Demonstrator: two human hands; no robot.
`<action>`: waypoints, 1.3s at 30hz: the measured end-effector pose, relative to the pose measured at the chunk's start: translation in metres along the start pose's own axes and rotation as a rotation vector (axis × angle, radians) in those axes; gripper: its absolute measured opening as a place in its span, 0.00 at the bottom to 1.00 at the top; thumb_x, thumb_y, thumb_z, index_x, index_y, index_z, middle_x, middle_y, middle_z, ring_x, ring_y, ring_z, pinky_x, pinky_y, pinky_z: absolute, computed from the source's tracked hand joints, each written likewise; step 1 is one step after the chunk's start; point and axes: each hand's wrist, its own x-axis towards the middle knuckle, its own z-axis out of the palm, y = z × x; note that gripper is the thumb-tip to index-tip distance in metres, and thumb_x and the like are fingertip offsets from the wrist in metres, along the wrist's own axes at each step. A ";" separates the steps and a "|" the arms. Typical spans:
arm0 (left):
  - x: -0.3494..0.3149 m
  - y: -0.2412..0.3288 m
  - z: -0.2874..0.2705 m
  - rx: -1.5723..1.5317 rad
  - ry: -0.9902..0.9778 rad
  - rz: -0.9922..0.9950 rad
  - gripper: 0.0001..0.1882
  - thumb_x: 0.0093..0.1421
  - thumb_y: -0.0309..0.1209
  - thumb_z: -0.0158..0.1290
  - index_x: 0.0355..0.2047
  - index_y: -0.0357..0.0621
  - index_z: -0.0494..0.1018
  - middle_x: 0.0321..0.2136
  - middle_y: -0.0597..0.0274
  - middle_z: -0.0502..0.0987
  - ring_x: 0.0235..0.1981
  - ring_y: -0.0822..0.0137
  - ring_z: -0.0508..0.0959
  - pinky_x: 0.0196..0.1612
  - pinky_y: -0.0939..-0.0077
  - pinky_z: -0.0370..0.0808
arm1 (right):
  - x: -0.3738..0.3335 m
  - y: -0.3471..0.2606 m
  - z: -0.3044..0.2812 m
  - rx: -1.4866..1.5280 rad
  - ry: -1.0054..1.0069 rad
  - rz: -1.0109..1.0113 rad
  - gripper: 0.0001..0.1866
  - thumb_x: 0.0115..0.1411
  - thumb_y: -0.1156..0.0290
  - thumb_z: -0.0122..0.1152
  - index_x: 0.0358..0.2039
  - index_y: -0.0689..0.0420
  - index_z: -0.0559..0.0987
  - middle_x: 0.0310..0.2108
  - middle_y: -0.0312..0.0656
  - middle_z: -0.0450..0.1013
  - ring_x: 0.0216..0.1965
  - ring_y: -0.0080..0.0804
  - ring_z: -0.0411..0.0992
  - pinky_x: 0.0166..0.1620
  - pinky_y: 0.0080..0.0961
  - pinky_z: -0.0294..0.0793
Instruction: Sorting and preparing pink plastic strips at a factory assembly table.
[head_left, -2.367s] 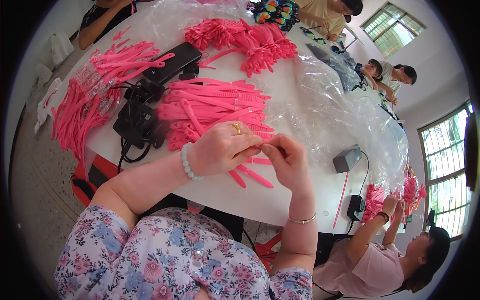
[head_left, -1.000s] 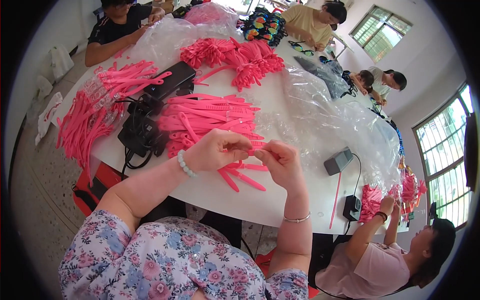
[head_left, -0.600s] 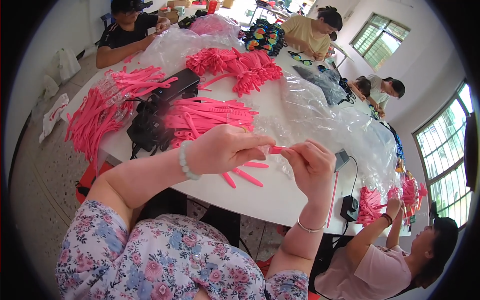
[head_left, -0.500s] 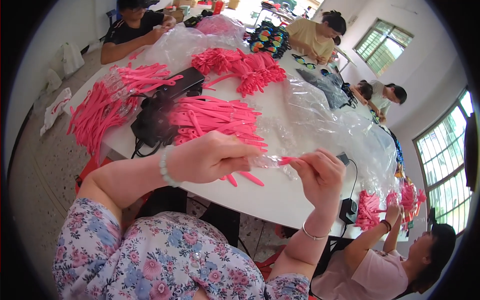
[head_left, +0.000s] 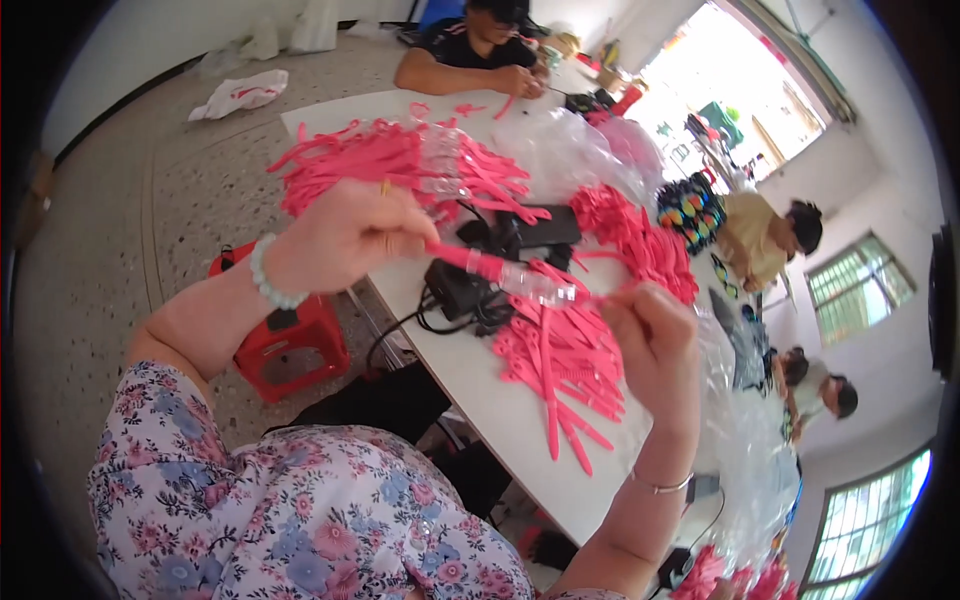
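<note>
White tabletop (head_left: 460, 380), smooth, bevelled by fisheye curvature; speckled floor (head_left: 200, 190) below, red plastic stool (head_left: 290, 360) at left. Nearest: left hand (head_left: 365, 230) and right hand (head_left: 655, 335), raised above the table, fingers of each pinched together on 1 pink strap (head_left: 475, 263). Strap spans the gap between the 2 hands, narrow, nearly straight; glossy clear plastic pieces (head_left: 537, 287) along it, closer to the right. Behind: black adapters (head_left: 458, 290) with cables; loose pile of flat, round-tipped pink straps (head_left: 570, 350). Farther: crumpled transparent film (head_left: 555, 145), goggles (head_left: 690, 210) with multicoloured lenses. Farthest: barred window (head_left: 860, 287), pale wall.
</note>
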 end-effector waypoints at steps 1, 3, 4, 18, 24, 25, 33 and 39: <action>0.004 -0.014 -0.010 0.013 0.020 -0.016 0.03 0.52 0.22 0.54 0.29 0.38 0.75 0.22 0.59 0.75 0.23 0.66 0.75 0.28 0.78 0.70 | 0.021 0.006 0.007 -0.007 0.011 -0.023 0.02 0.50 0.80 0.58 0.24 0.65 0.74 0.18 0.42 0.67 0.20 0.27 0.64 0.24 0.21 0.63; 0.012 -0.041 -0.026 0.225 0.173 0.067 0.06 0.53 0.20 0.51 0.32 0.40 0.75 0.23 0.61 0.73 0.22 0.72 0.72 0.28 0.80 0.69 | 0.057 0.014 0.015 -0.011 0.006 -0.053 0.03 0.50 0.79 0.57 0.26 0.66 0.75 0.19 0.45 0.68 0.21 0.30 0.67 0.25 0.23 0.65; 0.013 -0.054 -0.035 0.237 0.185 0.047 0.06 0.53 0.20 0.51 0.32 0.40 0.75 0.23 0.61 0.73 0.22 0.72 0.72 0.28 0.80 0.69 | 0.075 0.018 0.019 0.001 -0.010 -0.037 0.04 0.53 0.77 0.56 0.28 0.65 0.75 0.19 0.39 0.67 0.22 0.24 0.64 0.27 0.20 0.64; 0.032 -0.144 -0.091 0.079 0.388 -0.378 0.07 0.56 0.23 0.52 0.35 0.36 0.75 0.24 0.68 0.75 0.25 0.81 0.71 0.30 0.86 0.69 | 0.222 0.089 0.101 0.083 -0.147 0.137 0.11 0.57 0.69 0.53 0.31 0.65 0.77 0.20 0.33 0.67 0.24 0.18 0.63 0.28 0.19 0.64; 0.009 -0.159 -0.077 0.054 0.270 -0.499 0.05 0.55 0.23 0.51 0.32 0.36 0.75 0.24 0.66 0.76 0.26 0.80 0.72 0.31 0.84 0.70 | 0.239 0.118 0.126 0.048 -0.269 0.149 0.12 0.57 0.67 0.53 0.34 0.63 0.78 0.21 0.34 0.69 0.24 0.19 0.65 0.28 0.18 0.65; 0.006 -0.163 -0.070 0.094 0.211 -0.520 0.05 0.55 0.23 0.52 0.31 0.36 0.75 0.23 0.65 0.76 0.26 0.79 0.73 0.31 0.83 0.70 | 0.239 0.131 0.134 0.025 -0.290 0.154 0.13 0.57 0.67 0.53 0.35 0.63 0.78 0.21 0.34 0.70 0.24 0.19 0.65 0.29 0.18 0.66; -0.015 -0.145 -0.062 0.292 0.256 -0.375 0.03 0.53 0.21 0.53 0.29 0.36 0.75 0.28 0.60 0.75 0.31 0.69 0.75 0.35 0.80 0.71 | 0.181 0.070 0.109 -0.060 0.037 -0.150 0.12 0.52 0.77 0.54 0.39 0.61 0.76 0.40 0.44 0.71 0.43 0.35 0.69 0.49 0.25 0.64; 0.007 -0.050 -0.056 -0.117 0.488 0.165 0.19 0.52 0.16 0.52 0.45 0.41 0.69 0.40 0.56 0.73 0.42 0.59 0.72 0.49 0.69 0.66 | 0.056 -0.003 0.027 0.104 0.415 -0.434 0.11 0.48 0.73 0.55 0.34 0.60 0.74 0.36 0.46 0.69 0.38 0.42 0.67 0.44 0.29 0.66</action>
